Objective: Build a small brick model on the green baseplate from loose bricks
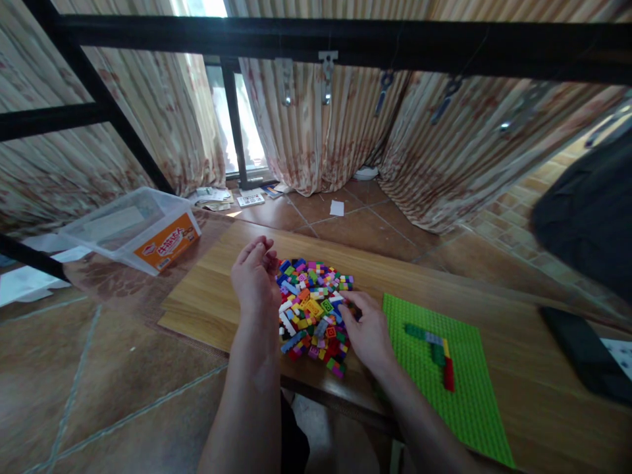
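Note:
A mound of mixed coloured toy building bricks (309,309) lies on the wooden table between my hands. My left hand (257,276) is raised at the mound's left edge, its fingers curled together; whatever is in them, if anything, is hidden. On the right side of the mound, my right hand (369,329) has thumb and forefinger bent together among the bricks, near a white one (336,297). What its fingertips grip is too small to tell. Right of that hand lies a green baseplate (464,401), bearing a joined shape of green, grey-blue, yellow and red bricks (437,349).
A clear plastic box (111,240) with an orange label stands beyond the table's left end. At the right of the table (523,368) lies a dark flat object (582,349). A black metal frame (355,43) with hanging tools crosses ahead, before curtains (316,131).

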A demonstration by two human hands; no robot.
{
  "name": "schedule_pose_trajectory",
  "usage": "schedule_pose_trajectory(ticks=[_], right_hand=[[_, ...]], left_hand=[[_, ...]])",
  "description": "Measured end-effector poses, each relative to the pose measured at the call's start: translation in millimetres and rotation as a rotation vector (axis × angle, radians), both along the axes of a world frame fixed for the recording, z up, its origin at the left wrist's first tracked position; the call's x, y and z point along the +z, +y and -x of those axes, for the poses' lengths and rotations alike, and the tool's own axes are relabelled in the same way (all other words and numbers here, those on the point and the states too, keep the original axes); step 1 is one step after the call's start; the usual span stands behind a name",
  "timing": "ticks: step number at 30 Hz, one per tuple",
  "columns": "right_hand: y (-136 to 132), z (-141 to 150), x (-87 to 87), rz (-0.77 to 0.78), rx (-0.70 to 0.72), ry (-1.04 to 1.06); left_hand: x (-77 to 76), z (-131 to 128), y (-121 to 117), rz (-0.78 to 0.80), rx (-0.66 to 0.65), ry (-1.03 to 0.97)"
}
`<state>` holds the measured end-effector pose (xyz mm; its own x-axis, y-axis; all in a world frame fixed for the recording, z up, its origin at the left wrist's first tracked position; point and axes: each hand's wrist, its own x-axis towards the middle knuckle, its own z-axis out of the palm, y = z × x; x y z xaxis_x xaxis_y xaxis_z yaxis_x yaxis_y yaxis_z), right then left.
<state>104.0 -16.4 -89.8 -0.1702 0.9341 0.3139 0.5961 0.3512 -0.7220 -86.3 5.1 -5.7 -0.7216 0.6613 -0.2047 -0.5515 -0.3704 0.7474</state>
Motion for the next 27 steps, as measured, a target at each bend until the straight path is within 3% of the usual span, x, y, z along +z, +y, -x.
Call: schedule_pose_trajectory(ticks=[9,16,21,27], right_hand=[[2.3,-11.0,-0.9,-0.003,-0.080,0.029],[-1.8,-11.5,3.7,0.014,0.081,-0.113],[-0.9,-12.4,0.4,0.015,0.031,-0.133],[-4.5,-8.0,5.3,-0.109,0.025,-0.136]], left_hand=[[1.3,-5.2,0.9,0.035,-0.035,0.026],[0.7,-8.7,1.8,0.015,-0.048,0.020],[1.0,-10.2,2.0,0.008,-0.057,0.002],[1.4,-10.0,1.2,0.020,-0.061,0.033]])
